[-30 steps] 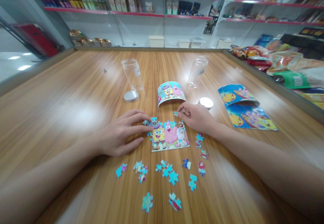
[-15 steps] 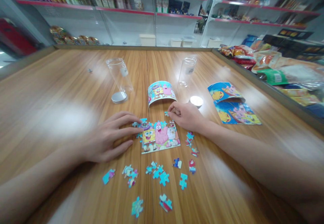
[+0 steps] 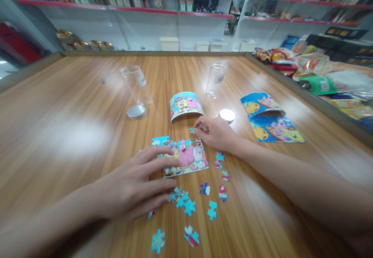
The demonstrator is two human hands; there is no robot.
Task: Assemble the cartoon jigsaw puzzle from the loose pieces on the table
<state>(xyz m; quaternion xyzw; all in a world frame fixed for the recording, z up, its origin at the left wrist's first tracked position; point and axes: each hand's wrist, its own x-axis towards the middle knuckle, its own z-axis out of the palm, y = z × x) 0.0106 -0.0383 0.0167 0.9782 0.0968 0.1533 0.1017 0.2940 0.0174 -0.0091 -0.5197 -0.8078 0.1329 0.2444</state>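
Observation:
A partly joined jigsaw puzzle (image 3: 186, 155) with cartoon figures lies on the wooden table. My left hand (image 3: 134, 186) is spread out over its left and lower left part, covering some of the picture and several loose pieces. Beyond the puzzle's upper right corner, the curled fingers of my right hand (image 3: 214, 131) pinch a small blue puzzle piece (image 3: 192, 131). Loose blue puzzle pieces (image 3: 189, 207) are scattered on the near side, and more lie along the right edge. Behind the puzzle stands a curved picture card (image 3: 186, 105) showing the same figures.
Two clear plastic jars (image 3: 135, 85) stand farther back, with a silver lid (image 3: 136, 112) near the left one and a white lid (image 3: 227, 115) at the right. A folded blue picture sheet (image 3: 272, 128) lies right. Packaged goods (image 3: 320, 83) are heaped past the table's right edge.
My left hand has moved right and toward me, from the puzzle's upper left edge to over its lower left part and nearby pieces. My right hand has barely moved.

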